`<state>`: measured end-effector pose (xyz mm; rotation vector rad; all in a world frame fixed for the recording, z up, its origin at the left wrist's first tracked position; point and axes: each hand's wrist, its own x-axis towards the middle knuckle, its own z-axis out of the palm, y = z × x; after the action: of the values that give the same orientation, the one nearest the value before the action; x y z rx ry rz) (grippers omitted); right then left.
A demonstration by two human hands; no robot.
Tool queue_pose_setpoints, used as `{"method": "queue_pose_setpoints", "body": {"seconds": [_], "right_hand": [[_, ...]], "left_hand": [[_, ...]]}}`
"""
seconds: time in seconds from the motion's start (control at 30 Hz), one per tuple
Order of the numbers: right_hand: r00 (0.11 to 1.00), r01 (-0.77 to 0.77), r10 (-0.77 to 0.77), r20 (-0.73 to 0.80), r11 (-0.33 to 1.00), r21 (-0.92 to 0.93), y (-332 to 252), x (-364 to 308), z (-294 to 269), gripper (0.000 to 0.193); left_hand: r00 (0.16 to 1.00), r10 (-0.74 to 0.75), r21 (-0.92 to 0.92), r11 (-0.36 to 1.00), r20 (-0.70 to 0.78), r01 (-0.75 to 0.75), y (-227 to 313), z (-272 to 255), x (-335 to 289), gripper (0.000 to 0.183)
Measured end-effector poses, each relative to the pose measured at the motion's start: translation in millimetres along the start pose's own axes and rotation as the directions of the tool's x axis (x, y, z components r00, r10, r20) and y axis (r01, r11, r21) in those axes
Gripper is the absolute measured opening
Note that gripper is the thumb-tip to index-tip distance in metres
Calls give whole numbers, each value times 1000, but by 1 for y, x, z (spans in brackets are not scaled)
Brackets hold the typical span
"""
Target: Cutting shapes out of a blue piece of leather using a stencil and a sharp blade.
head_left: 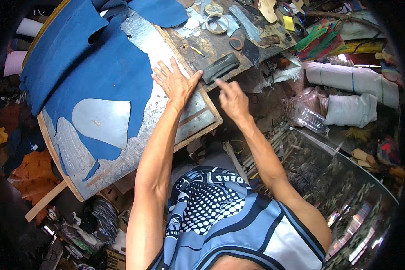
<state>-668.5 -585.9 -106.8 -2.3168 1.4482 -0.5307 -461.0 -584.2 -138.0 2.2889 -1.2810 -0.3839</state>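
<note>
"Dark oblong slab (221, 67), stone-like, lying on the scarred wooden bench (184, 41), close to the near edge, just right of the metal-topped table (141, 30). Hands?"

"Left hand (176, 85) released: palm down, fingers splayed on the metal, thumb reaching across the wooden rim (205, 100) to the slab's left end. Can't tell whether the thumb touches it. Right hand (234, 100) half curled, forefinger out at the slab's near side. Blurred; can't tell whether it grasps anything small."

"Main risk, as you judge it?"

"Slab going over the edge. Little bench in front of it, no stop visible; a pull toward the body could drag it off."

"And the left thumb?"

"Exposed. Should the slab skid left, or the right hand slip that way, the thumb could get knocked or pinched against the rim."

"Anything else loose?"

"Yellow pencil (197, 51) beyond the slab; a bump might roll it. Pale arched template (102, 121) on the blue hide (121, 83), seemingly unweighted; a swing of the left forearm could shift it."
</note>
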Motion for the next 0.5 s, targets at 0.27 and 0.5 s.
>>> {"method": "queue_pose_setpoints", "body": {"seconds": [0.27,0.5], "right_hand": [[998,45,-46,-36,998,-42,14,8,0,43],[996,71,-68,55,996,-51,7,6,-5,42]], "left_hand": [[997,51,42,998,-60,-49,0,3,-3,113],[997,45,65,997,-56,-42,2,3,-3,112]]}}
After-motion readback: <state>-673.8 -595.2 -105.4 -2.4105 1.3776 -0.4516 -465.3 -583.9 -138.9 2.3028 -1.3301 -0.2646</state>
